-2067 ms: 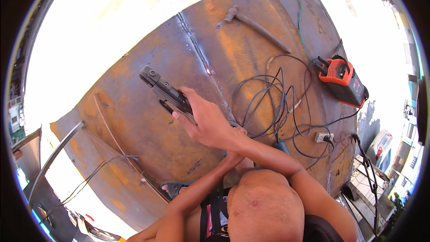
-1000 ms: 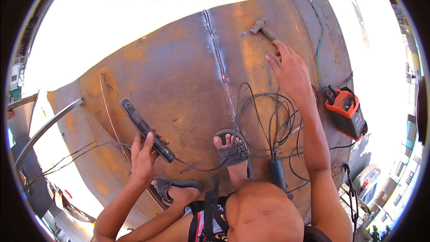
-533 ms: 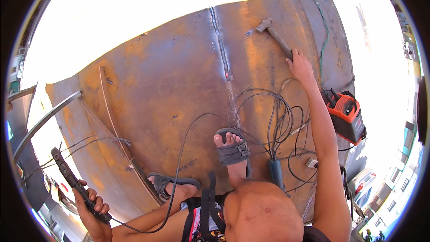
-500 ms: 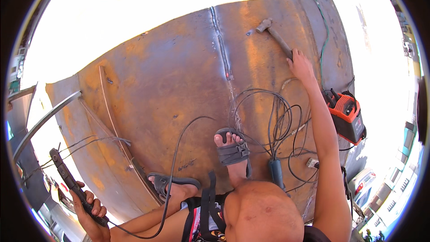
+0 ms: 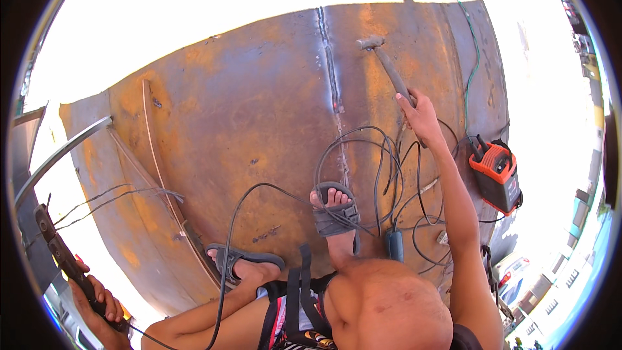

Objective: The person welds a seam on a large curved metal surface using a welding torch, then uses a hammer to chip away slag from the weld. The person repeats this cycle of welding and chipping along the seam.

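Hammer (image 5: 391,70): right of the upper centre of the frame, head toward the top, handle slanting down rightward into my grip; whether the head touches the plate (image 5: 272,123) or hangs just above it, I cannot tell.
Right hand (image 5: 421,118): my fingers are wrapped around the lower handle, its butt end showing below my palm.
Left hand (image 5: 94,303): lower left of the frame, my fingers clenched around the holder (image 5: 63,251).
Holder: black, tilted, its tip up toward the left edge, well apart from the hammer.
Cable (image 5: 260,185): black, leaving the holder's lower end and looping past my left sandal up toward my right sandal (image 5: 335,220), bottom centre.
Seam (image 5: 331,68): dark, running down from the upper centre, left of the hammer head.
Plate: rusty brown and grey, filling the middle, under both sandals.
Coil (image 5: 398,175): black loops, right of the lower centre, below my right hand.
Welder (image 5: 495,175): orange and black, right side of the frame.
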